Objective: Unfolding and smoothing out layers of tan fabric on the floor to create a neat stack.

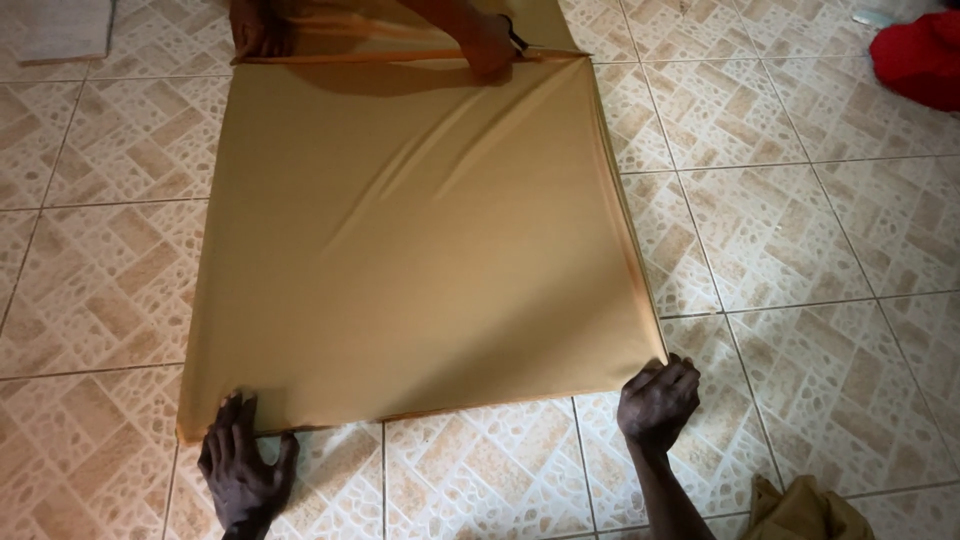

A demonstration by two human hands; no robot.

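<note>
My left hand (243,478) flat, pinning near corner of tan cloth (410,250); right hand (657,400) pinching other corner. Keep edge taut; co-worker's hands (487,45) hold far end.

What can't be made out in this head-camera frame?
- Other person's hands: arms cut off by the top edge; the dark tool there is too small to identify.
- Red object: cut off by the right edge.
- Left hand and right hand: fingertip grip on the tan cloth unclear.
</note>
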